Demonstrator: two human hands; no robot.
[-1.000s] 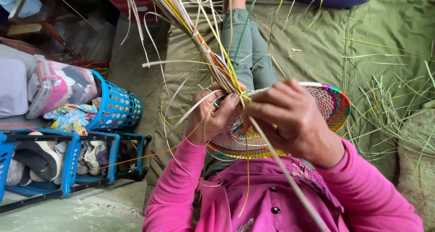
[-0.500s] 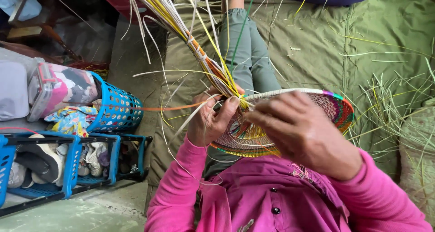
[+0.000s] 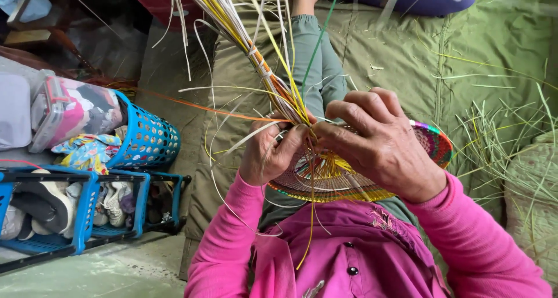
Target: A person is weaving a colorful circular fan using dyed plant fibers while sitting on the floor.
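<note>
Weaving step in hand: left hand [image 3: 268,155] and right hand [image 3: 375,141] meet over round woven disc [image 3: 433,144] on lap. Both sets of fingers pinch bundle of strips [image 3: 273,86] rising far-left. Next move probably needs tight pull of one strip; exact strand unclear. Blue basket [image 3: 145,141] left.

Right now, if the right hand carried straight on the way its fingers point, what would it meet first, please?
The right hand points leftward, fingertips at the bundle of strips above the woven disc. Going on, it would probably press first into the left hand, which pinches the same strips opposite. Depth is hard to judge.
</note>
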